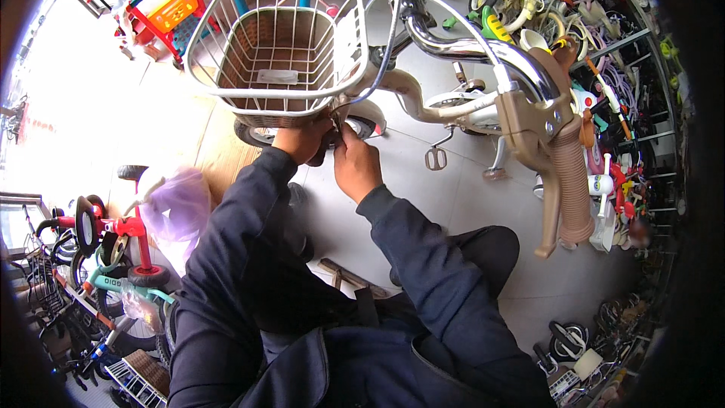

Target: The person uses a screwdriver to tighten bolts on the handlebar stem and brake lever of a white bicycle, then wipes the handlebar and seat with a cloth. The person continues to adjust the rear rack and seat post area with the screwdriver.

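Note:
A small bicycle with a cream frame (411, 98) stands in front of me, a white wire basket (276, 93) with a brown woven lower part fixed at its front. Just under the basket, above the front wheel (368, 115), my hands meet. My left hand (300, 142) is closed, its fingertips mostly hidden below the basket. Close beside it, my right hand (358, 165) pinches at a small dark part; what either holds is too small to make out. A pale cable (381, 72) bends down near the fingertips. The brown brake lever (550, 204) and ribbed grip (572, 181) are at the right.
Racks on the right hold many bicycle parts (596, 30). Children's bikes, including a red one (140, 238) and a teal one (113, 283), crowd the lower left beside a purple plastic-wrapped item (177, 208). A low wooden stool (351, 276) is below me. A red toy cart (170, 11) stands at the far left.

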Demonstrator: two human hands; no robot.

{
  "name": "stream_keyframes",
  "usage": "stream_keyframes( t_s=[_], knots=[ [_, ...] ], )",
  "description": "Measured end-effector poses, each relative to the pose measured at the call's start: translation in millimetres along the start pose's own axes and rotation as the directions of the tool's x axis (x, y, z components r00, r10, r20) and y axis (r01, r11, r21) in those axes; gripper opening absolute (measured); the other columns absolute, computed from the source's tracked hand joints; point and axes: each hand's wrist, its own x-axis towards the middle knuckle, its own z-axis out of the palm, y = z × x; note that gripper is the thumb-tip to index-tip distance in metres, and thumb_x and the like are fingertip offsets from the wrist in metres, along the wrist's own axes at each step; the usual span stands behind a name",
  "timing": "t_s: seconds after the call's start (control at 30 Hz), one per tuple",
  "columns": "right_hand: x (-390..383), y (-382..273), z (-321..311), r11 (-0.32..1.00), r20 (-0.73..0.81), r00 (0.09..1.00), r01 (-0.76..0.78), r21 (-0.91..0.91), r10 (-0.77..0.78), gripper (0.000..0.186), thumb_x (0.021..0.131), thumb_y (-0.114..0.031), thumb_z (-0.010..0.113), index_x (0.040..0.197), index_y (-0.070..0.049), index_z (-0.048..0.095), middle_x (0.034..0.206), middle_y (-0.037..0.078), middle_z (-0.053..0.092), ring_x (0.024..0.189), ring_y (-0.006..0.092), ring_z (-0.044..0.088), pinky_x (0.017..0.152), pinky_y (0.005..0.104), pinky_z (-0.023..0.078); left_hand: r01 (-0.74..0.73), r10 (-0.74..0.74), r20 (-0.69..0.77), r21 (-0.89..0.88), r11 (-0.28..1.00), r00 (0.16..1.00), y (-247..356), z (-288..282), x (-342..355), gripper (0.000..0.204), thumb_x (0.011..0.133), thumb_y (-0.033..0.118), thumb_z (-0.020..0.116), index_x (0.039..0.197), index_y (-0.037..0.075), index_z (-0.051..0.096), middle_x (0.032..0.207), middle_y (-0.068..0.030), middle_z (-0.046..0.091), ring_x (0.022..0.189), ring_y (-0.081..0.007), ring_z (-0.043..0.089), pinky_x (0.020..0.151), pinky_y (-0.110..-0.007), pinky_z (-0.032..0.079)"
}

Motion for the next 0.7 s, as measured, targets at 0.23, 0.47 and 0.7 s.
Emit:
stream_keyframes(
  t_s=[0.23, 0.47, 0.7],
  knots=[
    [11, -8, -9, 0.986, 0.104, 0.993, -0.041, -0.161, 0.059, 0.026, 0.091, -0.005, 0.048, 0.113, 0.003, 0.06, 0.095, 0.031, 0.068, 0.093, 0.0487, 0.066, 0.083, 0.0564, 0.051, -0.058, 0.071, -0.056, 0.207, 0.977, 0.996, 15, 5, -1, 0.012, 0.091, 0.013, 0.063, 0.1, 0.006, 0.063, 0.085, -0.0115, 0.067, 0.078, -0.0222, 0.066, 0.072, -0.036, 0.053],
    [15, 4, -6, 0.991, 0.107, 0.994, 0.03, -0.134, -0.016, 0.025, 0.093, -0.008, 0.051, 0.114, 0.0, 0.06, 0.097, 0.028, 0.07, 0.091, 0.0473, 0.066, 0.083, 0.0564, 0.052, -0.07, 0.088, -0.1, 0.173, 0.982, 0.991, 2, 11, 2, 0.013, 0.091, 0.013, 0.063, 0.099, 0.004, 0.063, 0.085, -0.0121, 0.067, 0.076, -0.0258, 0.066, 0.074, -0.038, 0.052],
    [0, 53, 0, 0.977, -0.093, 0.99, -0.117, -0.18, 0.102, 0.02, 0.096, -0.013, 0.056, 0.113, -0.003, 0.059, 0.091, 0.028, 0.069, 0.086, 0.0479, 0.067, 0.076, 0.0584, 0.051, -0.074, 0.1, -0.098, 0.245, 0.967, 0.99, 5, 2, -2, 0.018, 0.088, 0.014, 0.069, 0.1, 0.003, 0.062, 0.088, -0.0099, 0.067, 0.082, -0.0239, 0.064, 0.077, -0.04, 0.051]
  ],
)
